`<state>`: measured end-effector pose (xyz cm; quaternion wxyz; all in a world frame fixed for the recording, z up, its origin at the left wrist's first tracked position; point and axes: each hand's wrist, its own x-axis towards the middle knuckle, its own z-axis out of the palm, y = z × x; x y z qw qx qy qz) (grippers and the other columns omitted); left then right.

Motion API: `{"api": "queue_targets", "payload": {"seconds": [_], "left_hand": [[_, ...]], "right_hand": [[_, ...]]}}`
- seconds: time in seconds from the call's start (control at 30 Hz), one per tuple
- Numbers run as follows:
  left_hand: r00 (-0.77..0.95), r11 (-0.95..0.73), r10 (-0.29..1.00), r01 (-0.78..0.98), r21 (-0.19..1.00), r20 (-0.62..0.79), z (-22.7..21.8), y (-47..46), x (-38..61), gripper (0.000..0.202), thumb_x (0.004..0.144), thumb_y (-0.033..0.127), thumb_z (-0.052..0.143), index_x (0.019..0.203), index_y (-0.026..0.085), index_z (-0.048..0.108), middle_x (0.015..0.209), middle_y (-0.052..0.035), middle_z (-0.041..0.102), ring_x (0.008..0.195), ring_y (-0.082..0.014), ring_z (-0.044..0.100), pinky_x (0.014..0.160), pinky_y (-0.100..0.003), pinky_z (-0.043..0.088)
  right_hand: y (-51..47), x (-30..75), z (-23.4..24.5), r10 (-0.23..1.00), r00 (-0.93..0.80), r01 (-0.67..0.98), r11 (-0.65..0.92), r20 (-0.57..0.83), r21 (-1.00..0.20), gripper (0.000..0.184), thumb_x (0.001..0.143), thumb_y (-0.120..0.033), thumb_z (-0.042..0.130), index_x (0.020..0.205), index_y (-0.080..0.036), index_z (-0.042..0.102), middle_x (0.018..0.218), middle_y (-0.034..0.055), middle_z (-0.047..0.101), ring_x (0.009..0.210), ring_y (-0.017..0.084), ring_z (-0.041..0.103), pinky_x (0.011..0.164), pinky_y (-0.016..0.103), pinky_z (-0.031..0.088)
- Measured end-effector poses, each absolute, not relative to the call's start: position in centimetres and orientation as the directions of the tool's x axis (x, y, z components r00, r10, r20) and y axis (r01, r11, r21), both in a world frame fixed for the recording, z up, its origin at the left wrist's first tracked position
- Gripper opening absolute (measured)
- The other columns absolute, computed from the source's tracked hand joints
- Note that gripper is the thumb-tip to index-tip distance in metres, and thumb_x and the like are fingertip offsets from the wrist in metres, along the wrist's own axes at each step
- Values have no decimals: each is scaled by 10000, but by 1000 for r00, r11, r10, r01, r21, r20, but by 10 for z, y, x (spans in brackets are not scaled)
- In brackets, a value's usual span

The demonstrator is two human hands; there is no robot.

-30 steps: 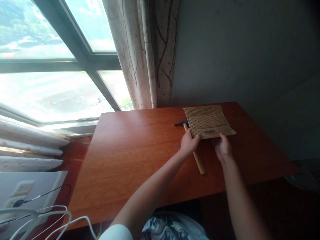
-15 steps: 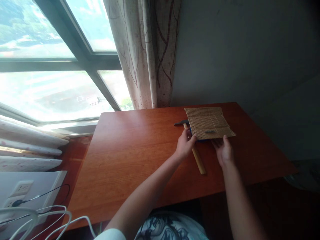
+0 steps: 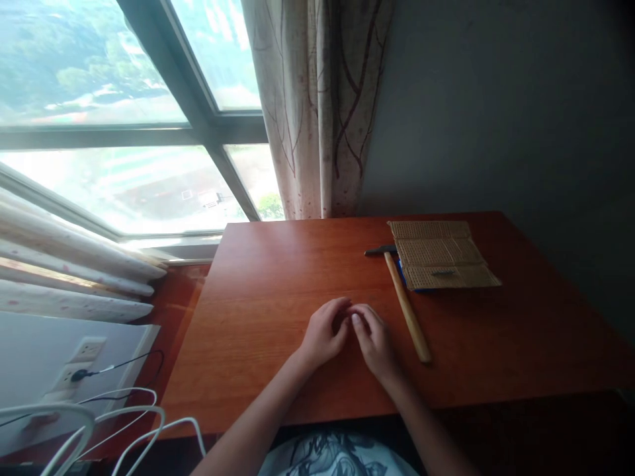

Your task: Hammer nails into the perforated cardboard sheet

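Both of my hands rest on the red-brown wooden table (image 3: pixel 258 330), near its front middle. My left hand (image 3: pixel 323 336) and my right hand (image 3: pixel 376 342) lie side by side with their fingertips touching, fingers loosely stretched, and nothing shows in them. Just right of my right hand lies a hammer (image 3: pixel 409 309) with a pale wooden handle; its dark head points away from me. Beyond it a folded piece of brown cardboard (image 3: pixel 439 252) lies flat with a small dark nail (image 3: pixel 443 272) on its near flap. A blue edge (image 3: pixel 403 278) peeks out under the cardboard.
A window (image 3: pixel 124 99) and a patterned curtain (image 3: pixel 317 106) stand behind the table's far left; a grey wall runs along the right. At lower left are a wall socket (image 3: pixel 82 357) with a black plug and white cables (image 3: pixel 124 430).
Both hands have left the cardboard's near edge and drawn back toward me to the table's middle, meeting at the fingertips. The view has shifted a little to the left.
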<state>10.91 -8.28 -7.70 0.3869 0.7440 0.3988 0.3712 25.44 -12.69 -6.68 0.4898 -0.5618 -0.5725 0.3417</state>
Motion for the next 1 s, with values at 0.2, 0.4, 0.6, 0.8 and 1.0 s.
{"api": "queue_targets", "payload": {"seconds": [0.2, 0.4, 0.6, 0.8, 1.0], "left_hand": [[456, -411, 862, 368, 834, 223, -76, -82, 109, 387, 787, 120, 554, 1164, 196, 597, 1086, -74, 706, 995, -210, 667, 896, -353, 530], [467, -402, 861, 377, 834, 204, -75, -80, 109, 366, 775, 117, 554, 1129, 186, 613, 1055, -77, 702, 963, -212, 659, 872, -348, 523], [466, -403, 861, 377, 834, 205, -76, -80, 109, 366, 782, 118, 546, 1135, 188, 612, 1053, -74, 702, 961, -212, 658, 874, -346, 519], [461, -393, 865, 380, 837, 197, -76, -80, 108, 377, 781, 121, 550, 1147, 187, 610, 1079, -81, 698, 989, -219, 655, 894, -357, 518], [465, -393, 864, 379, 838, 195, -75, -79, 108, 373, 783, 129, 550, 1146, 189, 611, 1079, -82, 699, 983, -218, 656, 889, -358, 520]], "right_hand": [[-108, 236, -82, 964, -78, 463, 260, 253, -847, 373, 1008, -290, 363, 662, -219, 483, 657, 44, 601, 618, 174, 571, 605, 293, 399], [-112, 238, -83, 963, -55, 478, 257, 264, -840, 361, 1006, -287, 360, 665, -218, 457, 660, 42, 592, 616, 167, 563, 598, 287, 375], [-111, 236, -80, 961, -51, 485, 263, 273, -834, 356, 1003, -279, 364, 662, -220, 449, 656, 39, 591, 608, 162, 552, 593, 286, 369], [-111, 236, -80, 960, -53, 493, 266, 276, -828, 360, 1004, -285, 364, 662, -219, 452, 657, 37, 594, 609, 161, 550, 590, 287, 362], [-111, 236, -79, 960, -51, 500, 262, 274, -825, 361, 1003, -285, 366, 661, -221, 462, 660, 41, 607, 604, 162, 553, 583, 285, 369]]}}
